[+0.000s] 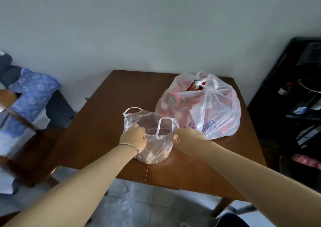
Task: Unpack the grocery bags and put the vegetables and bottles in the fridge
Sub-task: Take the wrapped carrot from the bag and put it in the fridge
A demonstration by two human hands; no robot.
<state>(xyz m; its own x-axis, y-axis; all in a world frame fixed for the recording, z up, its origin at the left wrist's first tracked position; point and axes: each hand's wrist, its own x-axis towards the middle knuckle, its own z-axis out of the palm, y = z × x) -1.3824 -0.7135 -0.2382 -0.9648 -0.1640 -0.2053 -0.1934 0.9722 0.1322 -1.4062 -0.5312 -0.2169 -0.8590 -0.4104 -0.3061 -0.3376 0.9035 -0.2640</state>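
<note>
A small clear plastic bag (152, 122) sits near the front of the brown wooden table (107, 115). Something orange shows through its bottom, blurred by the plastic. My left hand (134, 136) pinches the bag's near rim on the left side. My right hand (184, 139) pinches the rim on the right side, and the mouth is spread between them. Behind it to the right stands a larger white plastic bag (217, 112) with knotted handles and red-labelled items inside.
A wooden chair (31, 150) stands left of the table, with blue patterned fabric (33, 91) beyond it. A dark shelf unit (298, 94) holding assorted items stands at the right. An empty clear bag (121, 207) lies on the tiled floor below the table's front edge.
</note>
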